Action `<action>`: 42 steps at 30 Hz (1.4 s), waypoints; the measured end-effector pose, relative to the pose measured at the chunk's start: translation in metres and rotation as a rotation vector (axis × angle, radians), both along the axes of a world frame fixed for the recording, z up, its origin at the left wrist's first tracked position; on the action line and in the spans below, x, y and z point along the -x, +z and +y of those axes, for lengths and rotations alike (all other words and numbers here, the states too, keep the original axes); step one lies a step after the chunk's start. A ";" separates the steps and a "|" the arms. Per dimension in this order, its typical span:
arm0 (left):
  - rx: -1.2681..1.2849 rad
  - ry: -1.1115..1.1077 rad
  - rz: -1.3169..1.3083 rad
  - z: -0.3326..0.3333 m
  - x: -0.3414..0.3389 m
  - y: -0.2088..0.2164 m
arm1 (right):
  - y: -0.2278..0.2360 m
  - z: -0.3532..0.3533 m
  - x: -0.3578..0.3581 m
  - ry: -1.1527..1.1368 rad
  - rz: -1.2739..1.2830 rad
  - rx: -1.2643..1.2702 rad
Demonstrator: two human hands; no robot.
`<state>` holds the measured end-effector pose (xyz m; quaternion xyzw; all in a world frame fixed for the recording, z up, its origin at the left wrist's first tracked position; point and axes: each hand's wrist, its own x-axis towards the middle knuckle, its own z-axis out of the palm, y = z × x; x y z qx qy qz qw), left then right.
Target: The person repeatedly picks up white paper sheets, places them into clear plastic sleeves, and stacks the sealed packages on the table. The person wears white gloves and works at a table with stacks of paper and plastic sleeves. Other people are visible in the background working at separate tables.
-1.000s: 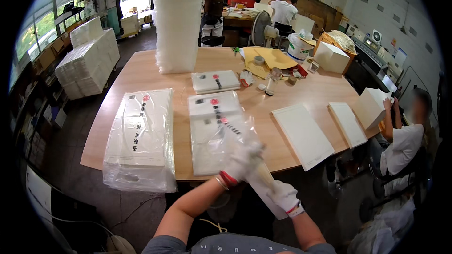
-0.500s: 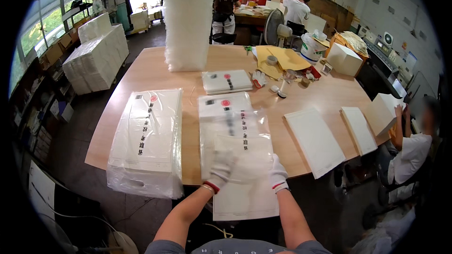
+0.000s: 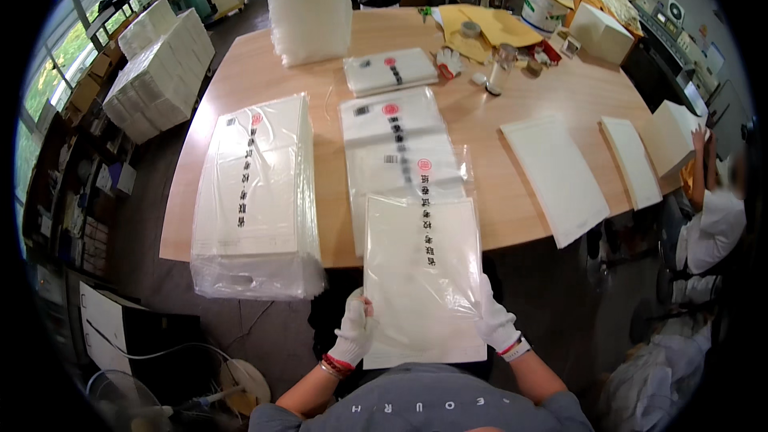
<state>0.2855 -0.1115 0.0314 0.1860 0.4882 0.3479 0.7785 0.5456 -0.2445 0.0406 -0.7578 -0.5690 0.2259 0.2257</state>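
Note:
Both my hands wear white knit gloves with red cuffs. My left hand (image 3: 352, 330) grips the left edge of a white paper stack (image 3: 420, 344), thumb on top. My right hand (image 3: 498, 324) is closed on the opposite edge. A clear plastic bag (image 3: 464, 184) with black characters and a round red mark covers much of the stack. The stack's near end lies close to my body. Under the bag's far part lies a pile of similar printed bags (image 3: 364, 132) on the table. Left of it stands a tall bagged paper pile (image 3: 268, 236) in clear plastic.
On the wooden table (image 3: 480, 144) are a folded bag bundle (image 3: 396, 68), a spare glove (image 3: 450, 62), brown envelopes (image 3: 500, 24), and two white paper stacks (image 3: 554, 176) at right. A tall white column (image 3: 308, 8) stands at the back. Another person (image 3: 708, 220) sits at right.
My left hand has moved from over the middle of the stack to its left edge. The bag and stack have come nearer my body, and the view has tilted down.

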 end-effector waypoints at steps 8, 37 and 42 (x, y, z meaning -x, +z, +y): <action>-0.792 -0.927 0.510 -0.089 0.078 0.061 | 0.035 -0.094 0.058 0.016 0.431 0.502; -1.009 0.881 0.171 0.150 0.201 0.070 | 0.042 0.195 0.222 0.394 1.520 0.242; -0.690 0.797 0.119 0.140 0.264 -0.007 | 0.011 0.193 0.229 0.230 1.379 0.225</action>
